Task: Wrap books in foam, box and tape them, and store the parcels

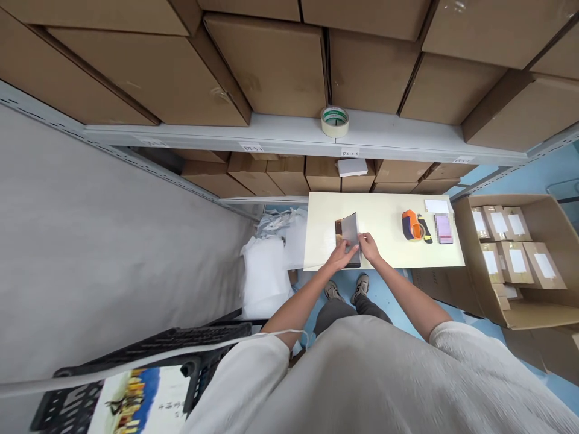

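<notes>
A dark book [348,226] with a lifted grey leaf or cover lies near the front edge of the pale table [384,211]. My left hand [342,254] is over its lower part, with the thumb across it and fingers closed on it. At the right edge of the book, my right hand [368,246] has its fingertips pinched on the grey leaf. What lies under my fingers is hidden.
On the table's right are an orange tape dispenser [411,224], a black-and-yellow tool [425,229], a phone [444,229] and a white card [436,206]. A tape roll [335,122] sits on the shelf. An open carton [556,241] holds several small boxes.
</notes>
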{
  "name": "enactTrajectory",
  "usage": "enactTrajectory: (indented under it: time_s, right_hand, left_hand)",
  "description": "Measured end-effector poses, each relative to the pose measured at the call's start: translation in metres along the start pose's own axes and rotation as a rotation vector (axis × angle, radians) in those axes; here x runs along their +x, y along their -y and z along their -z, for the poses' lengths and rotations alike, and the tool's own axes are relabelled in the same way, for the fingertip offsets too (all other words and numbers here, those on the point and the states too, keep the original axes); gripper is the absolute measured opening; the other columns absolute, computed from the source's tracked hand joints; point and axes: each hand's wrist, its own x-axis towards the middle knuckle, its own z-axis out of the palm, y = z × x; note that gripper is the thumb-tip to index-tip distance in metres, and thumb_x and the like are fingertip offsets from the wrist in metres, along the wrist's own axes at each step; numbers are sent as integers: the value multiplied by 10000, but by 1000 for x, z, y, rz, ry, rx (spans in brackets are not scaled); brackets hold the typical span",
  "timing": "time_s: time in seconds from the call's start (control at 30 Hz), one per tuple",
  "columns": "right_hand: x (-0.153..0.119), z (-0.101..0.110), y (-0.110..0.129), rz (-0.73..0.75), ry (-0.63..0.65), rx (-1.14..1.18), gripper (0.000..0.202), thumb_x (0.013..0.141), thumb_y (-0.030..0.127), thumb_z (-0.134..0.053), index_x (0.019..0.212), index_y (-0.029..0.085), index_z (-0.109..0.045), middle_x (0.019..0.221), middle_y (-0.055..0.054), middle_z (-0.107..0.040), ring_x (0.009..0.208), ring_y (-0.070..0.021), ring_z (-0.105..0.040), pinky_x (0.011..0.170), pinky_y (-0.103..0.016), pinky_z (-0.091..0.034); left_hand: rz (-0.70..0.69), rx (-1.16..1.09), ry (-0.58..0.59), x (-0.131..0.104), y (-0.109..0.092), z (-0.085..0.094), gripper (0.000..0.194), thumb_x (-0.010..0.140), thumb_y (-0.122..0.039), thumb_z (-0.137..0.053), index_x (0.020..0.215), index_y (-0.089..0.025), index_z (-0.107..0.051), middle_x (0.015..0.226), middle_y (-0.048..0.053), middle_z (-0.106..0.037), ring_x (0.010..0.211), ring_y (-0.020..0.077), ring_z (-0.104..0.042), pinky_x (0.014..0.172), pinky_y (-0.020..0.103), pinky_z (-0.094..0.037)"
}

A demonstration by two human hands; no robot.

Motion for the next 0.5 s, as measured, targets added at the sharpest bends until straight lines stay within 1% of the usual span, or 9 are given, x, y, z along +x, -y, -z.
enactTrajectory:
  time_s: [0.07, 0.13, 0.23, 0.3, 0.37, 0.43, 0.5]
  right_hand:
    - [-5, -7, 8, 39, 53, 41, 480, 924, 755, -484, 870, 281, -537, 801, 21, -606, 810, -204, -592, 739, -314, -508]
    - [-10, -15, 15, 56, 101, 89, 543, 921, 814, -461, 868, 279, -539, 825, 9, -613, 823, -205, -592, 726, -314, -513]
    - [-15, -25, 26, 31, 172, 143, 608, 910, 860, -454, 900, 264, -576, 885, -15, -651, 828, -198, -623, 719, -305, -525]
    - [-19, -29, 33, -4, 219, 141, 617, 928, 847, -455, 945, 253, -620, 958, -33, -693, 857, -189, -665, 738, -288, -531]
    - [-22, -34, 39, -29, 271, 129, 594, 963, 800, -467, 998, 242, -668, 1041, -53, -734, 906, -185, -707, 768, -274, -533]
    - [-25, -39, 42, -31, 339, 130, 544, 994, 732, -494, 1057, 236, -707, 1122, -72, -765, 967, -188, -733, 803, -271, -539]
    - [-26, -45, 41, -24, 419, 137, 486, 1004, 674, -529, 1115, 244, -727, 1183, -79, -782, 1026, -191, -741, 852, -284, -548]
  left_hand:
    - [39, -36, -38, -6, -4, 9, 488, 1005, -700, -589, 1197, -252, -612, 1302, 111, -729, 1160, 295, -707, 1002, 377, -537]
    - [80, -60, -70, -11, -6, 16, 473, 964, -693, -665, 1152, -263, -608, 1217, 88, -753, 1119, 292, -715, 965, 361, -539]
    - [111, -75, -130, -17, -3, 24, 427, 935, -639, -726, 1111, -267, -614, 1158, 64, -754, 1082, 272, -714, 943, 339, -536]
    - [115, -80, -190, -20, 3, 28, 368, 936, -569, -734, 1094, -250, -639, 1194, 81, -737, 1086, 264, -709, 959, 335, -533]
    - [120, -86, -249, -23, 12, 34, 287, 937, -477, -723, 1066, -225, -674, 1210, 105, -721, 1089, 263, -707, 978, 336, -527]
    - [134, -113, -272, -26, 23, 43, 198, 941, -393, -680, 1012, -210, -699, 1132, 102, -730, 1052, 259, -706, 957, 328, -527]
    - [160, -176, -269, -29, 35, 53, 161, 948, -340, -614, 941, -204, -700, 1003, 82, -744, 985, 252, -700, 889, 315, -526]
